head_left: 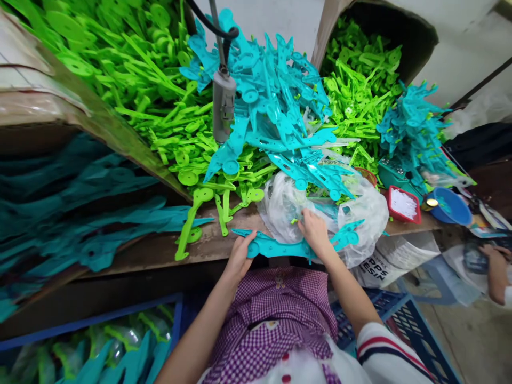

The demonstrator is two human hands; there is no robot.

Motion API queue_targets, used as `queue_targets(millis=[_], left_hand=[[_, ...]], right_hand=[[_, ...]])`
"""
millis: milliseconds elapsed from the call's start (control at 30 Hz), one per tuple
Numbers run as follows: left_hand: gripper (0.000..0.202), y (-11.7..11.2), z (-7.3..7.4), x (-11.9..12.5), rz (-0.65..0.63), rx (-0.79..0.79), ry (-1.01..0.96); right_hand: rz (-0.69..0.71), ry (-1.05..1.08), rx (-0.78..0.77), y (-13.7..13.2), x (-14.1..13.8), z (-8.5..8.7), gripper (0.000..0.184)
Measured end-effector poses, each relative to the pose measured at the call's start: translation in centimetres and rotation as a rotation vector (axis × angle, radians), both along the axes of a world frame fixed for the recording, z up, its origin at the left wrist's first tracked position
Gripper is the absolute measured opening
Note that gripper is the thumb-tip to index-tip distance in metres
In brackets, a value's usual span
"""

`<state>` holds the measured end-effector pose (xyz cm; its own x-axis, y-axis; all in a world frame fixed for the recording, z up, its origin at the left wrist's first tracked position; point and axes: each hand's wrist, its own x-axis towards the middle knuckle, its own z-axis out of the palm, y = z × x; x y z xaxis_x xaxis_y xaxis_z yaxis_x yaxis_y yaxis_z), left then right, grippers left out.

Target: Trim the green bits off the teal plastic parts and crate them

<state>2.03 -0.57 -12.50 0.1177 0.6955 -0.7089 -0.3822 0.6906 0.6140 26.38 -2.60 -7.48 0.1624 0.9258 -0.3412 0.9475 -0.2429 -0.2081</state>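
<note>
A long teal plastic part point(280, 247) lies along the near edge of the wooden bench point(160, 249). My left hand point(240, 256) is closed on its left end. My right hand point(316, 232) rests over the part's middle, fingers curled, holding it just in front of a clear plastic bag point(360, 213). Behind them rises a heap of teal parts point(276, 112) on top of lime green parts point(168, 106).
A grey tool point(223, 109) hangs on a cable over the bench. Cardboard boxes of green parts point(360, 69) stand behind. A red tray point(404, 204) and a blue bowl point(450, 207) sit right. Blue crates point(404, 325) are below. Another person's hand point(494, 261) shows at far right.
</note>
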Motion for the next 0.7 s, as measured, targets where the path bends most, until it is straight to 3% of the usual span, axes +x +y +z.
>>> queue_targets(millis=[133,300,500,700], left_hand=[[0.033,0.0,0.0,0.1,-0.026,0.017,0.008],[0.033,0.2,0.1,0.3,-0.03,-0.002,0.015],[0.031,0.1,-0.1,0.1,-0.066,0.007,-0.037],[0.034,-0.2,0.0,0.0,-0.046,0.037,-0.088]], right_hand=[[-0.024,-0.002,0.078,-1.0,-0.9,0.7,0.034],[-0.044,0.024,-0.064,0.0,-3.0,-0.8,0.031],[-0.017,0.126,-0.093,0.4,-1.4,-0.7,0.028],[-0.035,0.021,-0.136,1.2,-1.8,-0.5,0.034]])
